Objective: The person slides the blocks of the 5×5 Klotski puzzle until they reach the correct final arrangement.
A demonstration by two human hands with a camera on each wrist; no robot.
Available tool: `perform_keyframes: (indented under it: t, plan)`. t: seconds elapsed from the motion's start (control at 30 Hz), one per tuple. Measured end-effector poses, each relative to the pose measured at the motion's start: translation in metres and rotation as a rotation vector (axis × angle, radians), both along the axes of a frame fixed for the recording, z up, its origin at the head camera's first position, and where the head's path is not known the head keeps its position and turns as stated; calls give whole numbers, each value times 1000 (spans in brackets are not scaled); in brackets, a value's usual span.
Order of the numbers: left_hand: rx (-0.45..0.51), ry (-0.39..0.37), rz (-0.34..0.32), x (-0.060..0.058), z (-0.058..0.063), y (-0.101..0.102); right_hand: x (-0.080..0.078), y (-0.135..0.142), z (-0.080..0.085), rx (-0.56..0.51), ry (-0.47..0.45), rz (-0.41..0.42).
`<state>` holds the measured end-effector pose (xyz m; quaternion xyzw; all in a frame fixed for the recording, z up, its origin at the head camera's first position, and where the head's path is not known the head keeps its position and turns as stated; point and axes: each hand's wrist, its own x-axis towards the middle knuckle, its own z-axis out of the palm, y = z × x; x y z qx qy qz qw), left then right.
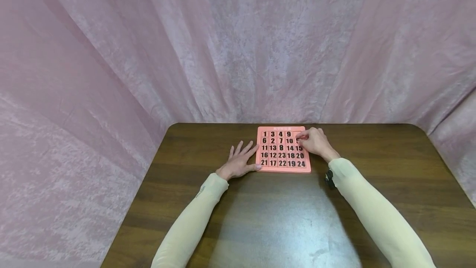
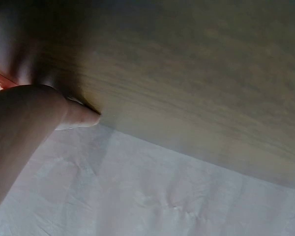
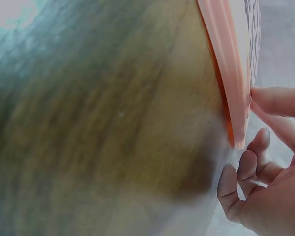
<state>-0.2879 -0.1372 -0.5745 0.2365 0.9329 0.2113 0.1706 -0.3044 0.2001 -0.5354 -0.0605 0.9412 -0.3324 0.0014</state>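
A pink number slide puzzle [image 1: 283, 170] lies flat near the table's far edge, its black-numbered tiles in rows and a gap at the top right. My left hand [image 1: 239, 164] rests at its left side with fingers spread, index fingertip and thumb at the frame's edge. From the right, my right hand [image 1: 316, 142] reaches over the corner; thumb and index fingertips touch the tiles around the partly covered 5. In the right wrist view the puzzle's side [image 3: 231, 73] shows edge-on, with the remaining fingers [image 3: 247, 164] bent loosely beside it.
The brown wooden table [image 1: 178, 202] carries a bright glare patch in front of the puzzle. Behind and to the left hangs a pink velvet curtain [image 1: 260, 53], close to the table's far edge. A dark device [image 1: 329, 179] sits at the right wrist.
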Motion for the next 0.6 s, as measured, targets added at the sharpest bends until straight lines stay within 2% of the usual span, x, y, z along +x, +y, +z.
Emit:
perform_keyframes:
  t: [0.3,0.5,0.53,0.6]
  plan:
    - [-16,3,10,0,-3,-1,2,1,-2,-32,47,-4]
    - [-21,-4,3,1,1,1,0,0,-5,-50,46,-3]
    - [-19,-7,3,1,1,1,-4,5,-14,-86,66,18]
    - [-18,-6,1,0,1,0,-4,6,-15,-95,83,25]
